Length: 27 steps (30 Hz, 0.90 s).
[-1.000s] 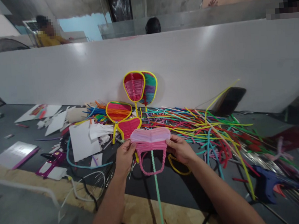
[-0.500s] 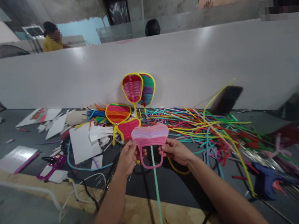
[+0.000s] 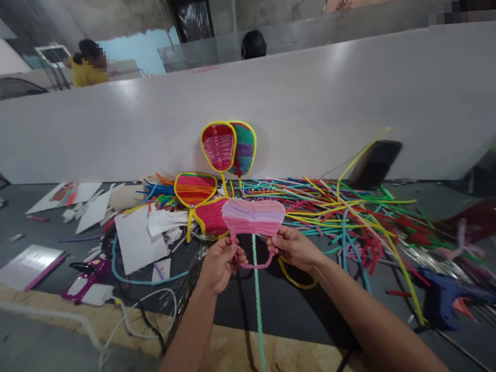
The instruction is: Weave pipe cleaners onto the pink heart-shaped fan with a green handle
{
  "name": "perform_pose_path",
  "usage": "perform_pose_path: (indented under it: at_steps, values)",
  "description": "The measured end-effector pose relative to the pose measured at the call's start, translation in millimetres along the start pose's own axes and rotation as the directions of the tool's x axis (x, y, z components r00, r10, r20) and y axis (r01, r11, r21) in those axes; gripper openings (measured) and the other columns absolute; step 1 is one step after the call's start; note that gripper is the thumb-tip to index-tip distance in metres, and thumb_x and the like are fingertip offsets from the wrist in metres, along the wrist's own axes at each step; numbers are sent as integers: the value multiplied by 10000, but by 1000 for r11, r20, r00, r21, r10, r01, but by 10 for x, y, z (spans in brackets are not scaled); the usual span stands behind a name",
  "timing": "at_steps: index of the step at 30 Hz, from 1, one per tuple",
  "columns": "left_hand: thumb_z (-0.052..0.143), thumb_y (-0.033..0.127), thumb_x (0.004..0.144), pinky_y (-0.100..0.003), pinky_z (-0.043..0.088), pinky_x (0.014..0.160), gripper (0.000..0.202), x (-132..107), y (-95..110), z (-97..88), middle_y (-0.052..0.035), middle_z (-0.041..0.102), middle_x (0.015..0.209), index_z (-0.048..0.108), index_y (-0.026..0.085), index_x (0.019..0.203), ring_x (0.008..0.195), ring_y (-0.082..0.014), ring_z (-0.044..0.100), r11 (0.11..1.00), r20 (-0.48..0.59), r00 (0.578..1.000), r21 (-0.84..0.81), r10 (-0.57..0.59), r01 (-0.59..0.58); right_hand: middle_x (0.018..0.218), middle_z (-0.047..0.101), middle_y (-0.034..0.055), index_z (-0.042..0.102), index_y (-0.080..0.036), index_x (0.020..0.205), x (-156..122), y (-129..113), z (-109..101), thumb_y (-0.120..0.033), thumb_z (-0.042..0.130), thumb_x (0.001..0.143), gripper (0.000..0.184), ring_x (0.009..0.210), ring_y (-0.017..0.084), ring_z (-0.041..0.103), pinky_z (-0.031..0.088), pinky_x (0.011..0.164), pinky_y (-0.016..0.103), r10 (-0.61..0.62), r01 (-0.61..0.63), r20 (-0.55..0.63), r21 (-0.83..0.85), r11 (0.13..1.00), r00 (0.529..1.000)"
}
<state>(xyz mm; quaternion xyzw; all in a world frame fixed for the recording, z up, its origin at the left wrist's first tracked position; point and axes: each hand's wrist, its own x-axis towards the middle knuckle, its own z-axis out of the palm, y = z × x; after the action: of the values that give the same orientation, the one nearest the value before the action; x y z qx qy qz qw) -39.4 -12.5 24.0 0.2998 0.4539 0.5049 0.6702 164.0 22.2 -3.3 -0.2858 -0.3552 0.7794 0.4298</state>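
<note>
A pink and lilac pipe-cleaner fan [image 3: 254, 215] is held up in front of me, its lower pink frame loop uncovered. From behind it a twisted mint-green stem [image 3: 260, 321] runs down towards me. My left hand [image 3: 219, 261] pinches the loop's left side, and my right hand [image 3: 297, 248] pinches it on the right, just below the wrapped part. Beyond lie an orange-striped fan [image 3: 195, 187] and a crimson fan [image 3: 210, 218], both edged in yellow and partly overlapping. Two more fans, one red-pink [image 3: 219, 148] and one teal-purple [image 3: 247, 146], lean on the white panel.
Loose pipe cleaners [image 3: 312, 195] cover the table's right side. A blue glue gun [image 3: 440, 300] lies at right, and a phone [image 3: 378, 164] leans on the white panel [image 3: 142, 125]. Paper sheets [image 3: 139, 239] and a purple-white device [image 3: 85, 285] with cables are at left.
The fan has risen slightly, shifted right and tilted, so its wrapped part sits higher. My left hand has moved right along with it, and its grip shows more clearly on the loop.
</note>
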Motion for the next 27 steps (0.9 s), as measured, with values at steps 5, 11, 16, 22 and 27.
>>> perform_pose_path:
  at_steps: [5,11,16,22,27]
  values:
    - [753,346,650,-253,513,574,313,-4,19,20,-26,659,701,575,150,819,585,-131,637,1000,70,997,-11,-22,23,728,636,-9,654,-190,809,-20,-31,-8,-254,785,651,215,587,69,543,391,527,184,7,-8,39,30,1000,999]
    - [765,384,621,-221,485,524,341,65,-7,10,15,645,654,565,163,788,581,-128,637,988,-80,986,-50,145,-149,723,639,-3,651,-181,826,-49,-24,-4,-257,780,660,223,574,62,535,403,536,178,64,-65,94,8,998,994]
    - [754,374,629,-196,462,527,318,66,-19,-12,23,635,634,589,151,786,536,-92,600,977,-119,970,9,211,-211,662,603,-27,645,-196,826,-29,-14,25,-323,755,690,216,587,83,545,447,592,213,36,-37,18,67,997,999]
    - [711,384,683,-183,421,485,273,50,-27,-1,22,623,654,577,169,785,551,-91,583,977,-86,975,-34,206,-209,668,631,-31,655,-235,926,3,-32,49,-357,744,690,281,559,100,539,469,574,240,-51,61,-137,72,996,989]
    - [700,388,694,-184,397,458,261,78,-59,-39,38,600,609,575,181,792,493,-83,539,967,-139,957,43,253,-249,854,696,18,655,-231,970,1,-11,41,-380,734,692,325,757,171,632,508,707,322,-62,63,-123,3,998,990]
